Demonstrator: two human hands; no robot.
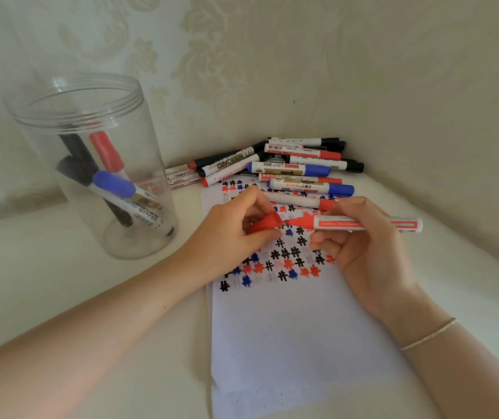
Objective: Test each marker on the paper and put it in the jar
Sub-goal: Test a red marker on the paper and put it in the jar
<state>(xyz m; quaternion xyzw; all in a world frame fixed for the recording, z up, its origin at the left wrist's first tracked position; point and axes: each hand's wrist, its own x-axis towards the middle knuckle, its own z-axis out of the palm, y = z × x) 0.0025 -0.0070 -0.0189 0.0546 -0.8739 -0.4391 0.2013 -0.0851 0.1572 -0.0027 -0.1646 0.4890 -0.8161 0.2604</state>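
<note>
My right hand (363, 252) grips a red marker (363, 222) that lies level above the paper (287, 328), its tip pointing left. My left hand (236, 231) pinches the marker's red cap (264, 223) just off the tip. The white paper carries several red, blue and black hash marks on its far half. A clear plastic jar (91, 116) stands at the left, holding several markers: black, red and blue. A heap of markers (287, 167) lies beyond the paper, in the corner.
Patterned walls meet in a corner right behind the marker heap. The pale table surface (91, 297) stretches to the left and front of the paper. A thin bracelet (429, 335) circles my right wrist.
</note>
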